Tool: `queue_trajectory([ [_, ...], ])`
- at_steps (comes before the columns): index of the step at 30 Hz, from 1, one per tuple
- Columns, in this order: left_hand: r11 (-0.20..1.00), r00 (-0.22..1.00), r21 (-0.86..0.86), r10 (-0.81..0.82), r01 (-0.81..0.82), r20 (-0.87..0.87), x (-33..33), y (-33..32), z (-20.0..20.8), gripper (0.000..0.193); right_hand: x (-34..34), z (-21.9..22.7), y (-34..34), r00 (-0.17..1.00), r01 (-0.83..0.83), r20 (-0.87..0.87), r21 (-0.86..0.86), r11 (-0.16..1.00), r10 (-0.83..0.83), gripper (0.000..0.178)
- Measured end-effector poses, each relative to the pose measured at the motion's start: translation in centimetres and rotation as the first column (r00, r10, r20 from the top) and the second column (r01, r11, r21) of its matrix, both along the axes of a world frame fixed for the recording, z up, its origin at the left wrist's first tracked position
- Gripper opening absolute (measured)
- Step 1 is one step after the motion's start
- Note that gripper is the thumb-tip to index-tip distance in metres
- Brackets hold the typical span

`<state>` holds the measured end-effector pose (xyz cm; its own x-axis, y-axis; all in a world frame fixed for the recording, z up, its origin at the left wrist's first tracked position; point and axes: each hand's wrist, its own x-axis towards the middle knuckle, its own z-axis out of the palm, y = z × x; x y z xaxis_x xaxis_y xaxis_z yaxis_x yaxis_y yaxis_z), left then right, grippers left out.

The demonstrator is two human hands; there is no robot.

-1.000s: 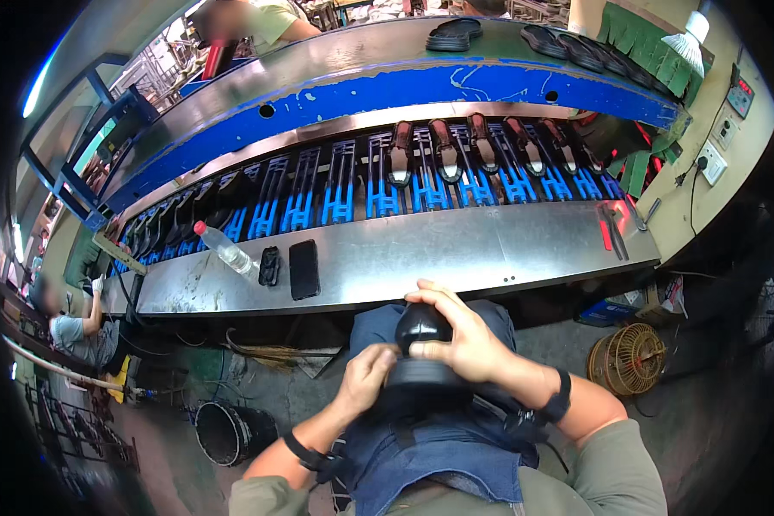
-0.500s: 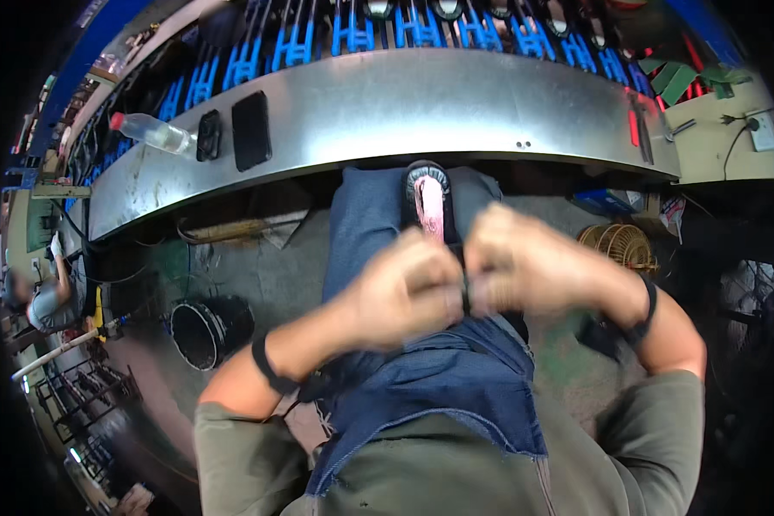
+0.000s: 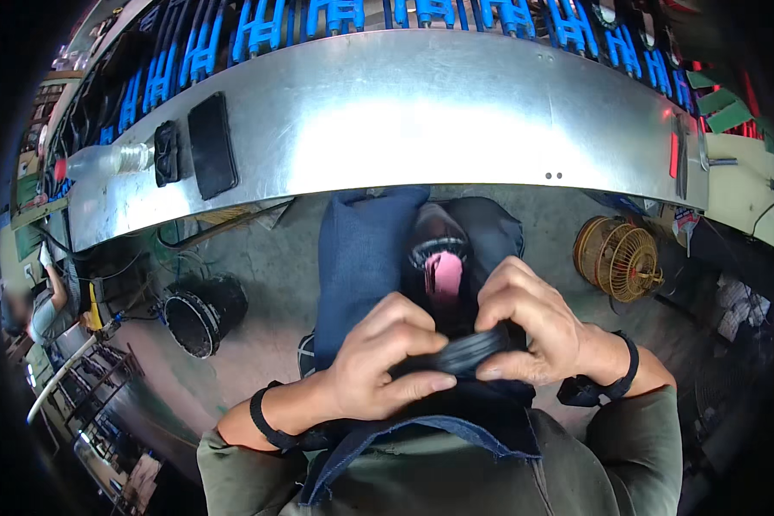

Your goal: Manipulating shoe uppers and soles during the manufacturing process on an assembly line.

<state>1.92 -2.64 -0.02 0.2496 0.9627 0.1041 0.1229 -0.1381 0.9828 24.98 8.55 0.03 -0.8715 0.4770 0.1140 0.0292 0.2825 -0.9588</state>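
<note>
A black shoe-like form [image 3: 437, 225] with a pink underside patch [image 3: 444, 279] lies between my thighs, its rounded end pointing away from me. On the near side of it, my left hand [image 3: 383, 353] and my right hand [image 3: 537, 331] pinch a dark, ridged black piece [image 3: 469, 351] between thumbs and fingers, one hand at each end. Whether this piece joins the shoe-like form cannot be made out, because the fingers and shadow cover the area between them. Both hands are closed on it, close to my lap.
Across the front runs a metal bench [image 3: 404, 112]. On its left lie a phone [image 3: 211, 146], a black case-like item [image 3: 167, 153] and a bottle [image 3: 103, 162]. Blue racks [image 3: 340, 13] stand behind. A bucket [image 3: 199, 318] and a wicker basket [image 3: 619, 258] flank me. Another person [image 3: 50, 301] is far left.
Both hands have come lower, nearer my body, and are less blurred. The black piece now shows between them. More of the shoe's rounded end is visible, and the view has shifted slightly.
</note>
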Motion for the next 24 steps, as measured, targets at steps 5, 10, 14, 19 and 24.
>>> queue_trajectory([
  [5,0.950,0.989,-0.280,0.149,-0.136,0.025,-0.8,4.5,-2.2,0.024,-2.1,-1.3,2.4,0.956,0.190,0.250,-0.124,0.974,-0.155,0.035],
  [10,0.934,0.991,-0.334,0.129,-0.129,-0.023,-1.4,6.2,-2.9,0.023,-2.8,-2.3,3.2,0.901,0.224,0.393,-0.063,0.972,-0.183,0.038],
  [14,0.990,0.950,-0.083,0.088,-0.118,-0.301,-1.1,7.9,-3.7,0.025,-2.9,-3.4,3.9,0.864,0.345,0.374,0.046,0.937,-0.337,0.044],
  [19,0.997,0.992,-0.081,0.002,-0.012,-0.124,-2.0,7.2,-1.8,0.023,-1.4,-4.1,2.3,0.962,0.252,0.112,-0.716,0.651,-0.249,0.052],
  [24,0.973,0.952,-0.112,0.224,-0.204,0.210,0.1,0.7,0.1,0.062,-1.9,0.1,-2.4,0.976,0.134,-0.090,-0.479,0.867,-0.200,0.037],
])
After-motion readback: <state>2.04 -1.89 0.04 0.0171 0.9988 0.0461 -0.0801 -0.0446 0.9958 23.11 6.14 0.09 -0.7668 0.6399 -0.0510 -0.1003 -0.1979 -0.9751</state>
